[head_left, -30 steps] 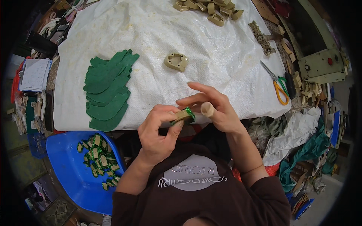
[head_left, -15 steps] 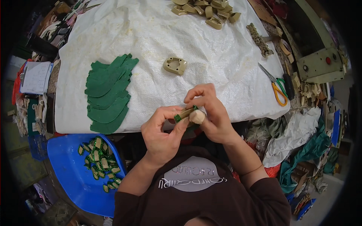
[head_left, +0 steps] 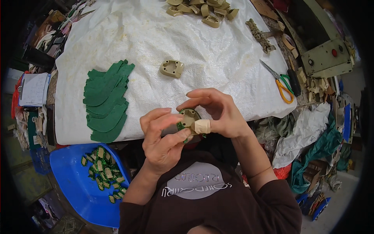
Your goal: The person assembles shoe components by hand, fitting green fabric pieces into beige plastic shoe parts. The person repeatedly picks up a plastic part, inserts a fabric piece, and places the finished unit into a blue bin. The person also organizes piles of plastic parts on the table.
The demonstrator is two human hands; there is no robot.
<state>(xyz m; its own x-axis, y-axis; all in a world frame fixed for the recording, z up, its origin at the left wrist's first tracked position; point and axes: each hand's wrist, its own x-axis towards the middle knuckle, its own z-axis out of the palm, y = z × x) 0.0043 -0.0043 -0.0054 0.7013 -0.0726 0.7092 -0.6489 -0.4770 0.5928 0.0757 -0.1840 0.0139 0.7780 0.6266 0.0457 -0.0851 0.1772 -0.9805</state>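
One tan block (head_left: pixel 170 69) lies between green pieces (head_left: pixel 105 100) and scissors (head_left: pixel 277 78), beyond the hands (head_left: pixel 227 120).

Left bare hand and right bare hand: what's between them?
In the head view: a hollow tan block edged in glittery green material. The left bare hand pinches it; the tan thumb cover on the right bare hand overlaps it.

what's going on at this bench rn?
Someone's left hand holds a small hollow tan piece with a glittery green covering. The right hand is at it too, its thumb, in a beige sleeve, against the hollow side. Another hollow tan piece, bare, sits ahead on the white woven sheet. Overlapping dark green fabric pieces lie to the left; glittery green-and-tan pieces are in the blue plastic basin below.
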